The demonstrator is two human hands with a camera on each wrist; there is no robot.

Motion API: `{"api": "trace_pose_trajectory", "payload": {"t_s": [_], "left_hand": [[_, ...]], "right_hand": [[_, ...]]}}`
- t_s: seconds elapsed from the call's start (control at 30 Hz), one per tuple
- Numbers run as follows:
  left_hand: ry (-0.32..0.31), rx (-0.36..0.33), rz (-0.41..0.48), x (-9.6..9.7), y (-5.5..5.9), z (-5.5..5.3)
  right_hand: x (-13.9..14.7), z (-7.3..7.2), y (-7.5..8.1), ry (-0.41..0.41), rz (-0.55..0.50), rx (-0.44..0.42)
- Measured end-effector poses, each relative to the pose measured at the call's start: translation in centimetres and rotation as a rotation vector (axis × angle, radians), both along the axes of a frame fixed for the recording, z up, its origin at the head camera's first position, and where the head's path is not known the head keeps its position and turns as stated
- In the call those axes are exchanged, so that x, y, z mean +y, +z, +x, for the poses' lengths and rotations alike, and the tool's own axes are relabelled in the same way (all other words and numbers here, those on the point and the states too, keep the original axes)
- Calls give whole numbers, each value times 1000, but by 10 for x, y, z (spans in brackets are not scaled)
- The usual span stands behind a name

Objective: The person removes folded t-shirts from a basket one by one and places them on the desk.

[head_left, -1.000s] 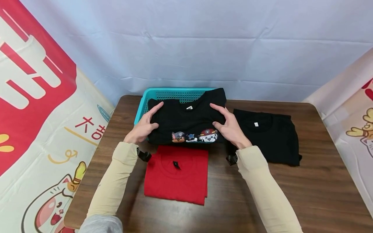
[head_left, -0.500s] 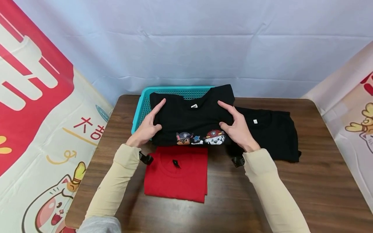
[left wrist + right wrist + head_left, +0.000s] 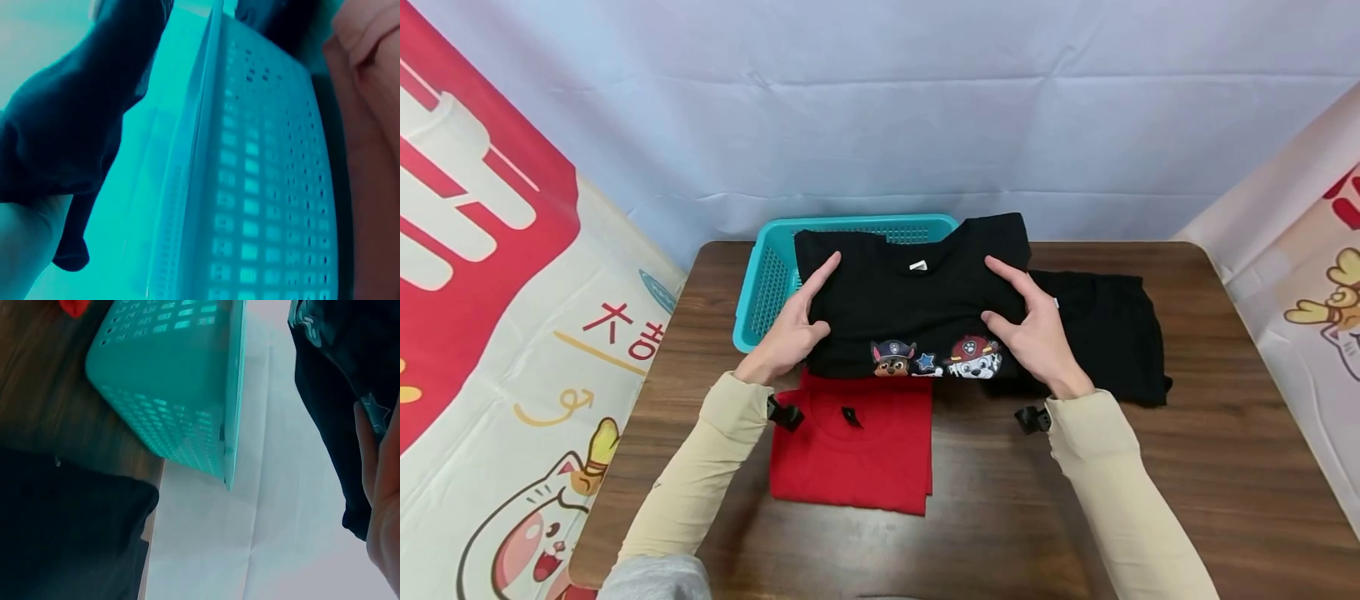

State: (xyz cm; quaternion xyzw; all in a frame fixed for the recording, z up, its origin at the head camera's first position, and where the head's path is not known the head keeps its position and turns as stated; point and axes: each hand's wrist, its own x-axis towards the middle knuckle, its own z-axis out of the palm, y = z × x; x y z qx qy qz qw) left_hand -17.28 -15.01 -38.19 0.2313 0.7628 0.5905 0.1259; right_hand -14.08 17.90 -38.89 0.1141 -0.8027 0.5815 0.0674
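A folded black T-shirt [image 3: 917, 300] with cartoon dogs printed along its lower front hangs raised in both hands, covering part of the turquoise basket [image 3: 865, 222]. My left hand [image 3: 786, 335] grips its left side, thumb and index finger on top. On the right side my right hand [image 3: 1036, 337] holds it the same way; the other fingers go underneath, and in the right wrist view some fingers [image 3: 374, 459] press against the printed underside. The left wrist view shows the shirt [image 3: 62, 119] apart from the basket wall [image 3: 269, 162].
A folded red T-shirt [image 3: 850, 467] lies on the brown table [image 3: 1000, 500] in front of the basket. Another folded black T-shirt [image 3: 1112, 342] lies to the right, partly hidden by the raised one. A white cloth [image 3: 880, 125] hangs behind the table.
Both hands have carried the black T-shirt to the right, uncovering more of the basket's left side and overlapping the other black T-shirt more. The hold stays the same.
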Motion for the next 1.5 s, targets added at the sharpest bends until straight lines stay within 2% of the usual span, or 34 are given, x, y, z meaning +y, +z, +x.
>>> {"api": "trace_pose_trajectory", "payload": {"t_s": [0.1,0.2,0.4,0.57,0.87,1.27,1.5], "left_hand": [[-1,5,18,3,-10,-3],[-15,19,24,7,-13,-3],[-25,-5,56,17,-7,4],[-33,-36,63,25,-1,11],[-97,-10,84,34,-15,10],[-135,-30,110,49,-19,22],[-135,-2,115,60,-25,30]], "right_hand": [[4,4,1,-23,27,8],[9,6,1,-52,51,22],[18,11,-2,-90,98,65],[27,17,0,-118,134,52],[38,31,4,-173,157,37],[51,49,-1,-244,181,64],[59,62,-6,-330,171,119]]}}
